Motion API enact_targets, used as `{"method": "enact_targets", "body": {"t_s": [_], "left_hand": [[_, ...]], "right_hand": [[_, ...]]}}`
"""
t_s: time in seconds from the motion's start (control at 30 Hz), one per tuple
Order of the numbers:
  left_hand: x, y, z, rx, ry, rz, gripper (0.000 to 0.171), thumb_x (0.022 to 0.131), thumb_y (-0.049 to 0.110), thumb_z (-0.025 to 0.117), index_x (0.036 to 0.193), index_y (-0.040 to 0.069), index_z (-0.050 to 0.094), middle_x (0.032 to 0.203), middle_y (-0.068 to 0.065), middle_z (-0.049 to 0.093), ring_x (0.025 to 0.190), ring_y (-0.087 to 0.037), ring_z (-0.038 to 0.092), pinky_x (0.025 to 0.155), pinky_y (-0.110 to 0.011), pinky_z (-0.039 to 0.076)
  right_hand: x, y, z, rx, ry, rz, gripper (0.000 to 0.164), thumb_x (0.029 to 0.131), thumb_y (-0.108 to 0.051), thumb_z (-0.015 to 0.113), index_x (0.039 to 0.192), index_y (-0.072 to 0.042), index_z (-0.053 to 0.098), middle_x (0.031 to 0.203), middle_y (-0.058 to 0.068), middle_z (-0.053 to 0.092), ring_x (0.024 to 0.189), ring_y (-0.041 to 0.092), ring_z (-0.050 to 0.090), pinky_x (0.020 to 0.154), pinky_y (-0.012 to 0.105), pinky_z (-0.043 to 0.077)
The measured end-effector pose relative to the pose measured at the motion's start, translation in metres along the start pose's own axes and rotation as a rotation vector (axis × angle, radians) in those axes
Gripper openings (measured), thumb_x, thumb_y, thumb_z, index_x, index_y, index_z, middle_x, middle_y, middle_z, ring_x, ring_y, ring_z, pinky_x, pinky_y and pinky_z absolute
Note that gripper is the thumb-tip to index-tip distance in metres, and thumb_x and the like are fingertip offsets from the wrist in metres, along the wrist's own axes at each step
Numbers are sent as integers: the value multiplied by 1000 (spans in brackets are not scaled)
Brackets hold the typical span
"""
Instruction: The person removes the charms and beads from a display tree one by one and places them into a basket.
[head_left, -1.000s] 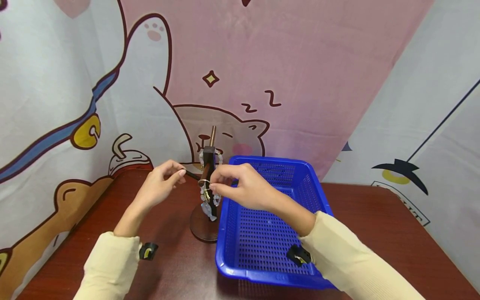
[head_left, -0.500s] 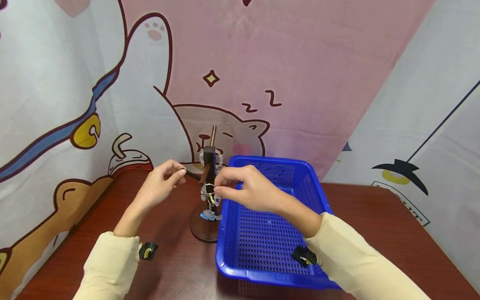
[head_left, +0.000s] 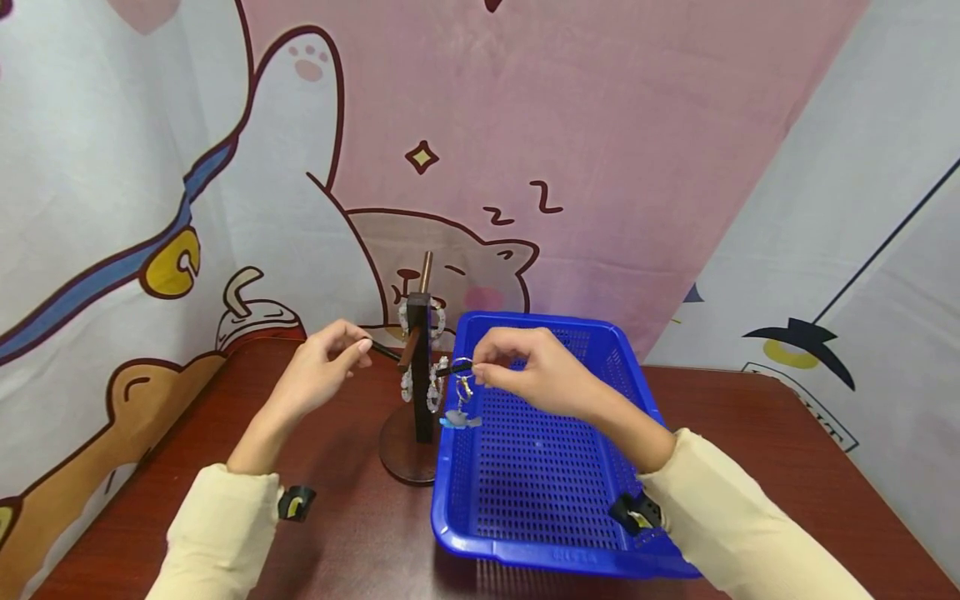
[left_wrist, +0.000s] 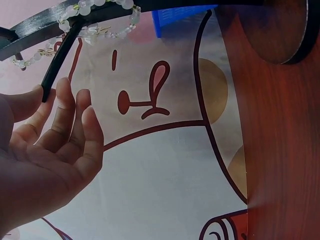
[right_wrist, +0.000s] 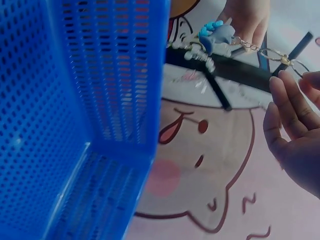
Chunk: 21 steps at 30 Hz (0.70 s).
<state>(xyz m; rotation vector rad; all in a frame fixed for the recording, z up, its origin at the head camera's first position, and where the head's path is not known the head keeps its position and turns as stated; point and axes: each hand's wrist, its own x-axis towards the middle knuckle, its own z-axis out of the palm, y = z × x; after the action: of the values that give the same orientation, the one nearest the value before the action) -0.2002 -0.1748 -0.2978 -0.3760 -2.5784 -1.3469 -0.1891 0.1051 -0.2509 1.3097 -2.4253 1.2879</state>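
My left hand (head_left: 318, 362) pinches the tip of a dark peg (left_wrist: 62, 62) on the left of a wooden jewelry stand (head_left: 422, 417). Beaded bracelets of clear and pale stones (head_left: 434, 393) hang from the pegs. Between thumb and index finger, my right hand (head_left: 536, 371) holds a keychain by its gold ring, just right of the stand. From the ring dangles a blue-grey, fish-like charm (head_left: 459, 419) with turquoise beads (right_wrist: 210, 28), over the basket's left rim. In the head view, a right-hand peg of the stand passes behind the ring and reaches toward the right fingertips.
A blue perforated plastic basket (head_left: 562, 557) stands close to the right of the stand, under my right forearm. Everything is on a reddish-brown wooden table (head_left: 352, 533). A cartoon-printed cloth (head_left: 637, 167) hangs behind and along the sides.
My right hand has moved right from in front of the stand, carrying the keychain away from the front peg to the right-hand side. The left hand stays on its peg.
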Motion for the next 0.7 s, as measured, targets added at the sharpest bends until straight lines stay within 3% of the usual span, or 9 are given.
{"method": "enact_targets", "body": {"t_s": [0.4,0.7], "left_hand": [[0,0,0,-8,4,-3,17,95,16,51,101,2,58,80,-9,65,75,-19,60,68,-34,48],[-1,1,0,-11,6,-3,18,95,17,51,101,2,57,82,-14,65,74,-17,59,69,-37,49]], "right_hand": [[-22,40,-14,60,45,133,10,83,4,58,78,-4,61,70,8,62,65,25,60,59,29,49],[-33,68,-11,85,38,210,7,84,5,58,79,0,60,70,3,61,66,26,61,60,28,50]]}}
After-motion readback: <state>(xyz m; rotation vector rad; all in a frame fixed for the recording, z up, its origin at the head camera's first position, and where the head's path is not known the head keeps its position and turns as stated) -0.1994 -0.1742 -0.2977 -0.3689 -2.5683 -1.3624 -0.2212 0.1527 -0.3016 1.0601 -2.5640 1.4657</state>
